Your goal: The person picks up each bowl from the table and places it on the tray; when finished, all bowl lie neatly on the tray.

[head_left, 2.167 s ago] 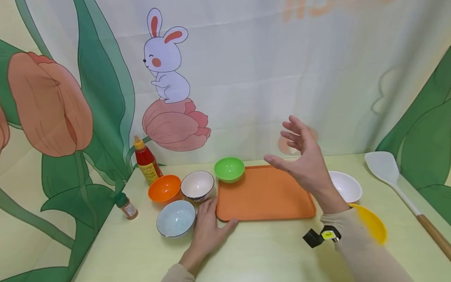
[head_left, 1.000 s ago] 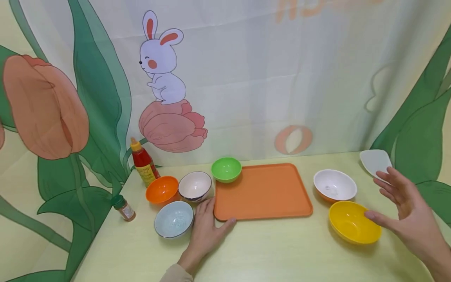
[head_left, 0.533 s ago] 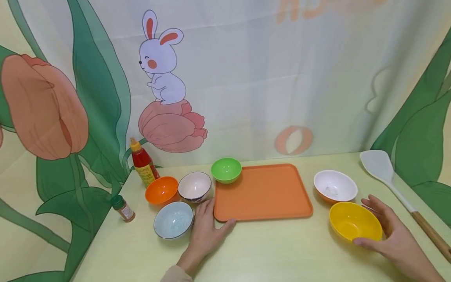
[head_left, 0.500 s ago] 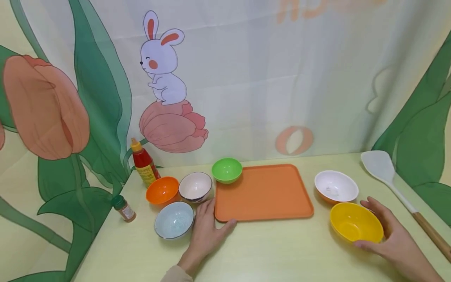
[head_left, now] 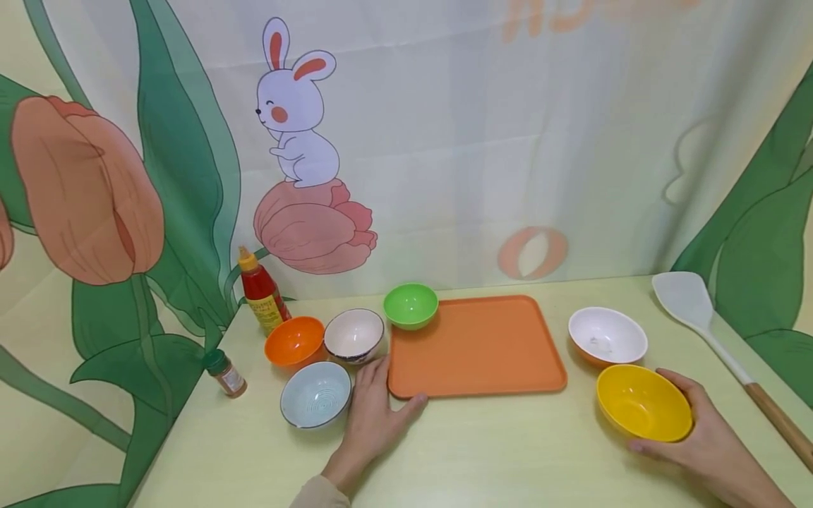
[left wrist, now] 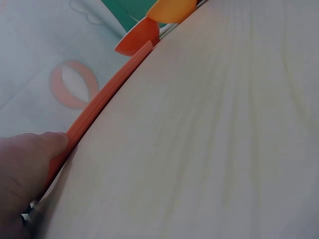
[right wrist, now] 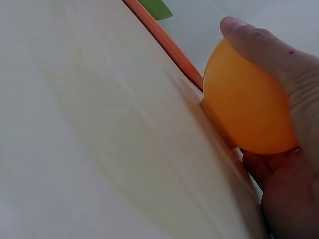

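Note:
My right hand (head_left: 701,441) curls round the right side of a yellow bowl (head_left: 643,402) at the table's right. In the right wrist view the thumb (right wrist: 254,42) lies along the bowl's outer wall, with fingers on its other side. My left hand (head_left: 375,418) rests at the near left corner of an orange tray (head_left: 483,346), its fingers straight along the left edge. In the left wrist view the thumb (left wrist: 52,143) touches the tray's rim. On the tray's far left corner sits a green bowl (head_left: 411,306). A pale blue bowl (head_left: 316,395) stands beside the left hand.
Behind the yellow bowl is a white-lined bowl (head_left: 607,336). A white spatula with a wooden handle (head_left: 778,422) lies at far right. Left of the tray stand a cream bowl (head_left: 354,334), an orange bowl (head_left: 295,342), a red sauce bottle (head_left: 263,296) and a small spice jar (head_left: 226,374).
My right hand has gone from above the tray to the right, then down to the yellow bowl, where its fingers and thumb have closed round the side. The left hand has stayed at the tray corner.

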### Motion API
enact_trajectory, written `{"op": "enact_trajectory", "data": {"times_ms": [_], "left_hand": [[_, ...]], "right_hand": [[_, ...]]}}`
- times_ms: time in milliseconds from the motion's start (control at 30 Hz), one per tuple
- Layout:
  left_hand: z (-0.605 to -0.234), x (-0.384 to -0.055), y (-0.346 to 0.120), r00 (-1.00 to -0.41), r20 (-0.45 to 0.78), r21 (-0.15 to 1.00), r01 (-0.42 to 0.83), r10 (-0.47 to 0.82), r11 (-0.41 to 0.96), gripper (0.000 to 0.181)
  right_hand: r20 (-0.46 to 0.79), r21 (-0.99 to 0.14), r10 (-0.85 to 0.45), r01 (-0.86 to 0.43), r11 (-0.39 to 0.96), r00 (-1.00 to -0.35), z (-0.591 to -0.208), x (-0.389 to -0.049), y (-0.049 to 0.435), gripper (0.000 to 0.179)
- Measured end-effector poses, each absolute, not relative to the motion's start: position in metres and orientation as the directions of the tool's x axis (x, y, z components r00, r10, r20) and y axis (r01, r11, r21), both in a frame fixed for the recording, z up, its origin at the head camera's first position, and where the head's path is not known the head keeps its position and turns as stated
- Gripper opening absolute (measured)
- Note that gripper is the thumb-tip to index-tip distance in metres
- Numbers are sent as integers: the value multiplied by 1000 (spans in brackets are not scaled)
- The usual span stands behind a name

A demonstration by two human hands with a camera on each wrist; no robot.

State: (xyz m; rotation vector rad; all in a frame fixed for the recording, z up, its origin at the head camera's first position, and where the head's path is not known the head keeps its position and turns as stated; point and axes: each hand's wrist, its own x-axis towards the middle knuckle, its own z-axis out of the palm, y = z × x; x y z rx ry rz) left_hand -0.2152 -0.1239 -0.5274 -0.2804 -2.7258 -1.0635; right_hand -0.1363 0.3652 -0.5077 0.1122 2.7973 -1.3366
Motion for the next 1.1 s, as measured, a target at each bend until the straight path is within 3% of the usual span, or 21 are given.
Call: {"op": "enact_trajectory", "data": {"times_ms": [433, 733, 1100], "left_hand": [[-527, -216, -125, -964, 247, 640, 239, 99, 730, 99], [-529, -214, -125, -967, 235, 644, 229, 96, 730, 100], [-529, -216, -123, -967, 240, 645, 229, 91, 729, 100]], "right_hand": [[10, -775, 88, 48, 630, -996, -507, -135, 361, 117], [160, -801, 120, -57, 596, -980, -492, -136, 353, 110], [281, -797, 54, -202, 569, -958, -461, -163, 340, 110]]}}
